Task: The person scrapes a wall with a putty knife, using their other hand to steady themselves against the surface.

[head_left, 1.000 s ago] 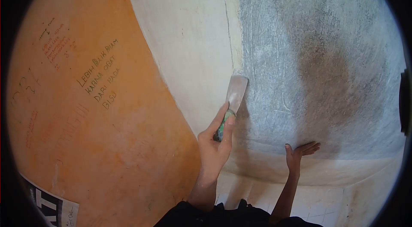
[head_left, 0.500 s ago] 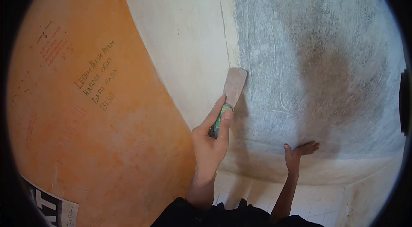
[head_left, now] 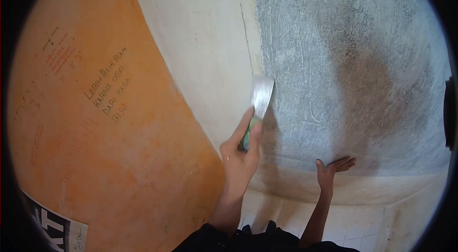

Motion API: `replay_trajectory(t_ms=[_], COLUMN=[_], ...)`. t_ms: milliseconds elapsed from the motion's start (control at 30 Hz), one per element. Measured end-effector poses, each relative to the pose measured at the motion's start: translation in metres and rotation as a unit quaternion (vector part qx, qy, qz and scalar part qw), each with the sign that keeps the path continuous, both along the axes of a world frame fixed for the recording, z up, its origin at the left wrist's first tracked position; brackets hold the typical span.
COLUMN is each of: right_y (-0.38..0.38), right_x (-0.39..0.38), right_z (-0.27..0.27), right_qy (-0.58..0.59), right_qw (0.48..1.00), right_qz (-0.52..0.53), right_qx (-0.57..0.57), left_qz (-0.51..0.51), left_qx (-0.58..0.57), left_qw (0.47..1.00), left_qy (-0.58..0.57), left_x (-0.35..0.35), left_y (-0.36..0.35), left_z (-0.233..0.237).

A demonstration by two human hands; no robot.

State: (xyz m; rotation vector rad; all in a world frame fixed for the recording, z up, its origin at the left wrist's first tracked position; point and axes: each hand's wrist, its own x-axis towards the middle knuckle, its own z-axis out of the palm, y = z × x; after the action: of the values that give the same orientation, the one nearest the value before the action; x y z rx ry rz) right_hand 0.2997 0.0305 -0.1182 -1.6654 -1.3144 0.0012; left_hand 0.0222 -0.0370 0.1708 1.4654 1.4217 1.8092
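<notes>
My left hand [head_left: 240,159] is wrapped round the green handle of a putty knife [head_left: 263,93], index finger and thumb along its sides. The broad metal blade points up the wall, its tip at the border between a cream strip [head_left: 200,37] and a rough grey-blue area [head_left: 305,51]. Light glints off the blade. Lower right, my right hand [head_left: 330,168] is open, fingers stretched sideways and thumb up, against the bottom part of the grey-blue area.
Orange wall [head_left: 157,166] with handwritten words fills the left side. A black-and-white printed sheet [head_left: 55,228] shows at the lower left corner. A thin crack [head_left: 244,25] runs down the cream strip. Pale floor tiles [head_left: 355,233] lie below, and shadows fall on the wall.
My left hand has shifted slightly right, and the blade has tilted so it now shines. The view has moved a little. My right hand has stayed in place.
</notes>
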Motion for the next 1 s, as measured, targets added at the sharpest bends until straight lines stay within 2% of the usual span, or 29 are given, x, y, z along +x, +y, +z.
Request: replay_trajectory(t_ms=[33,167,267,333,433,467,567,633,667,733,800,900,967,1000], right_y=[-0.003,-0.004,-0.015,-0.013,-0.013,-0.011,-0.005,-0.007,-0.006,-0.007,-0.009,-0.003,-0.008,-0.007], right_x=[0.005,0.0,0.006,0.006,-0.003,-0.004,-0.005,-0.003,-0.002,0.0,0.002,-0.002,0.0,0.004], right_z=[-0.004,0.001,-0.002,-0.004,0.012,0.017,0.023,0.024,0.022,0.016,0.016,0.023,0.021,0.019], right_qy=[0.002,0.004,0.001,0.005,-0.012,-0.017,-0.015,-0.012,-0.01,-0.022,-0.018,0.024,0.027,0.025], right_qw=[1.0,1.0,1.0,1.0,1.0,1.0,1.0,1.0,1.0,0.999,0.999,0.999,0.999,0.999], right_qz=[0.001,0.003,-0.002,-0.003,0.008,0.01,0.003,0.019,0.012,0.023,0.023,0.018,0.01,0.009], right_qx=[-0.004,-0.011,-0.002,-0.004,-0.007,-0.003,0.012,0.003,0.004,0.004,-0.014,-0.028,-0.032,-0.032], left_qz=[0.003,-0.003,0.003,0.049,0.035,0.038,0.005,-0.005,-0.012,0.03,0.016,-0.008,-0.031,-0.032], left_qx=[-0.027,-0.015,0.029,0.106,0.135,0.14,0.087,0.001,0.002,0.08,0.054,0.095,-0.027,-0.026], left_qw=[1.0,0.999,1.0,0.993,0.99,0.989,0.996,0.999,0.999,0.996,0.997,0.995,0.998,0.998], left_qy=[-0.012,-0.03,-0.004,0.021,-0.021,-0.027,-0.021,-0.034,-0.032,-0.002,-0.043,-0.018,-0.043,-0.046], left_x=[0.002,-0.006,0.001,0.004,0.009,0.009,0.015,0.018,0.017,0.017,0.011,0.001,0.001,0.004], left_y=[-0.002,-0.007,0.001,0.017,0.026,0.023,0.003,-0.006,0.0,0.0,0.0,-0.002,-0.011,-0.01], left_z=[0.005,-0.01,-0.016,-0.013,0.037,0.035,0.004,-0.028,-0.032,-0.026,-0.011,-0.007,-0.018,-0.026])
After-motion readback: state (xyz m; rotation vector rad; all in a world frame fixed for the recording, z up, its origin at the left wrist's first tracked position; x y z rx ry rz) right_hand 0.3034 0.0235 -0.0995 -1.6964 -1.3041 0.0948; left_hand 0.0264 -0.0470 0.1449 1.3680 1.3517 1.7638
